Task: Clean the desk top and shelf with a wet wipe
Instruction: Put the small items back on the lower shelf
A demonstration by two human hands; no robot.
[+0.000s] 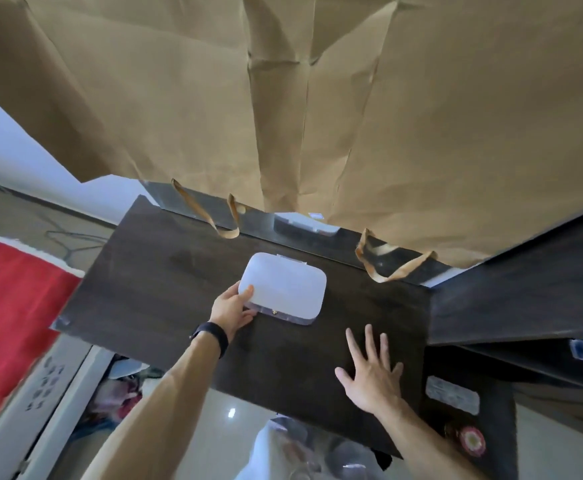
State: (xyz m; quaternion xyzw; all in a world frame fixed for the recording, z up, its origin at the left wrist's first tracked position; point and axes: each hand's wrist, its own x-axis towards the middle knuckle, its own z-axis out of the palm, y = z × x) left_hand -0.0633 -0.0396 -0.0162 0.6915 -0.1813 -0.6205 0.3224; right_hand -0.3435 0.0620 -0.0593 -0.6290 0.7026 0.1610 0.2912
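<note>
Box of wipes, white with rounded corners, is caught at its near left corner by our left hand: the thumb lies over the lid and the other fingers curl in at the front edge (how far they reach under it we cannot tell). The box lies flat on the desk top, about midway across it and towards the back. A black band circles that left wrist. Our right hand holds nothing; it lies palm down on the dark wood, fingers straight and spread, near the front edge and to the right of the box, apart from it. Behind the box a shiny strip along the back of the desk mirrors a pale shape. Above that strip hangs creased brown paper, filling the upper view, with two looped handles drooping to the desk's back edge. To the right a dark shelf meets the desk top. At far left we see a red cloth.
</note>
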